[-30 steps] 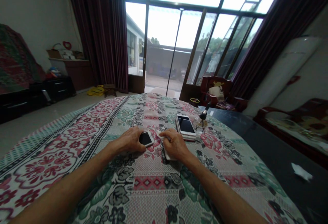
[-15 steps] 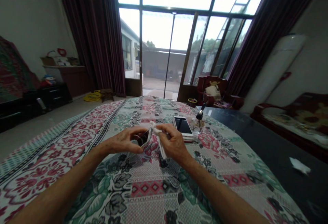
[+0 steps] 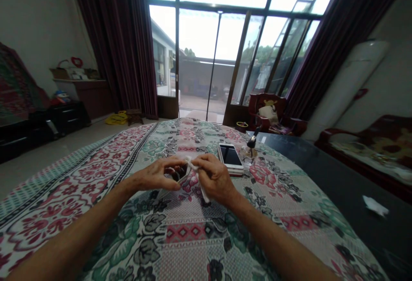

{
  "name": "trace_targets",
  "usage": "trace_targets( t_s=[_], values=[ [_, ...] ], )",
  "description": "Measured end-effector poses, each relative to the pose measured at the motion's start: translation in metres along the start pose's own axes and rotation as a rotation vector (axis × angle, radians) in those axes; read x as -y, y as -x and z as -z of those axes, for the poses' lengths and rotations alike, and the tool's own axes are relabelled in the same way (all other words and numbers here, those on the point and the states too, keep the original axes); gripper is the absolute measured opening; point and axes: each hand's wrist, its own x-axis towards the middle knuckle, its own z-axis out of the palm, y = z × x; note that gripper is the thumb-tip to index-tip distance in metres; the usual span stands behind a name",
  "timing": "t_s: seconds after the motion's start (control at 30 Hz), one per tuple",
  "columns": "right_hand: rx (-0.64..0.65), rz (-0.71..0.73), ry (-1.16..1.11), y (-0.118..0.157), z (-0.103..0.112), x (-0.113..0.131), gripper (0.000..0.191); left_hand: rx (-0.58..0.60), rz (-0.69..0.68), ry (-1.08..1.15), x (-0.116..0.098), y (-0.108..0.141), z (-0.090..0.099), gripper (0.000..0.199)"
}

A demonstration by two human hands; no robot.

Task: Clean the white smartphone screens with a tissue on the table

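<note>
Phone (image 3: 183,173) with dark screen stands tilted between the thumb and the fingers of the left hand (image 3: 154,175), which are curved around its edges. I see the fingers of the right hand (image 3: 216,179) pressed narrowly together on a white cloth (image 3: 192,165); one part of it touches the upper edge of the phone, and another part hangs below these fingers. Just beside the right fingers, on their outer side, a stack of phones (image 3: 231,155) lies flat on the flowered tablecloth (image 3: 186,255). Well apart from the right fingers, on a dark surface (image 3: 341,186), lies a crumpled white piece (image 3: 375,206).
</note>
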Motion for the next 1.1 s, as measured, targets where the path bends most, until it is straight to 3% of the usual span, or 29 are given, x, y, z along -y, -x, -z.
trace_targets(
  t_s=[0.13,0.33,0.63,0.77,0.93,1.1],
  values=[
    [-0.043,-0.048,0.025,0.000,0.004,-0.007,0.033,0.048,-0.006,0.071,-0.003,-0.002,-0.006,0.058],
    [0.005,0.033,-0.011,0.002,-0.002,0.012,0.035,0.037,0.039,0.084,0.003,0.002,0.001,0.045],
    [-0.063,-0.077,0.009,0.001,0.002,-0.004,0.035,0.087,0.061,0.209,-0.010,-0.001,-0.010,0.056],
    [-0.091,-0.082,0.010,0.000,0.002,0.001,0.035,0.111,0.080,0.286,-0.013,0.000,-0.011,0.059],
    [-0.083,-0.034,-0.018,-0.001,-0.002,0.019,0.033,0.083,0.064,0.260,-0.004,0.002,-0.008,0.050],
    [-0.068,-0.041,-0.011,-0.002,0.001,0.014,0.034,0.114,0.029,0.270,-0.004,0.000,-0.011,0.044]
  ],
)
